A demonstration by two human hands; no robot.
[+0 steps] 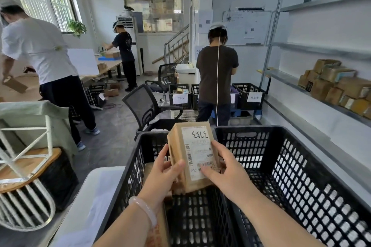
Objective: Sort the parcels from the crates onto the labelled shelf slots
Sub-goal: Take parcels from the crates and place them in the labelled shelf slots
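Here, left hand and right hand grip a boxy cardboard parcel.

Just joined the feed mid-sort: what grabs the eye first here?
A brown cardboard parcel with a white barcode label fills the centre, gripped by the left hand and right hand above black perforated plastic crates. On the right wall, a grey metal shelf carries a heap of brown cardboard boxes; straight ahead a person in a dark T-shirt stands back-turned at more crates.
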